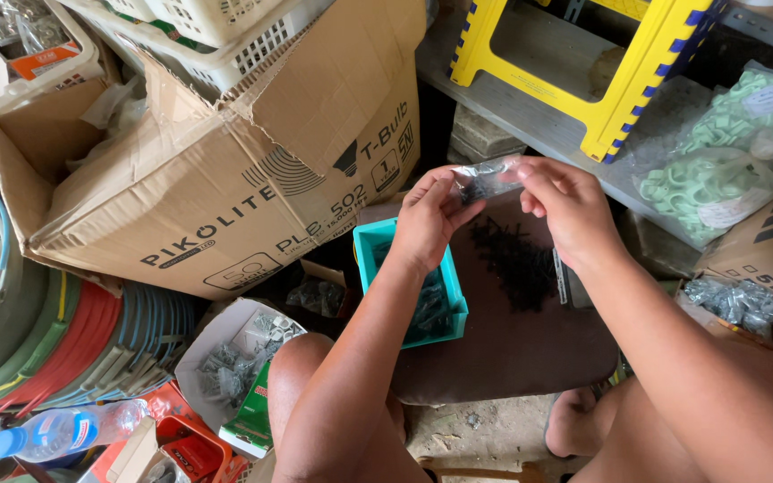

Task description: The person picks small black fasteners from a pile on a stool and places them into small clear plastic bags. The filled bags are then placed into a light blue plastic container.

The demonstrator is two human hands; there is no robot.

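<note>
Both hands hold a small clear plastic bag [487,179] between them, above a dark brown stool seat [512,358]: the left hand [429,219] pinches its left edge with the fingers closed on it, and the right hand [565,207] grips the right edge. Just under the bag lies a loose pile of small black screws [516,261] on the seat. A teal plastic bin [367,250] (holding bagged hardware) sits at the seat's left edge, beside a large cardboard box [225,188].

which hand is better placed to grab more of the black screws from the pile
Probably the right hand: it sits just above the black screws, while the left hand pinches the small clear bag.
</note>
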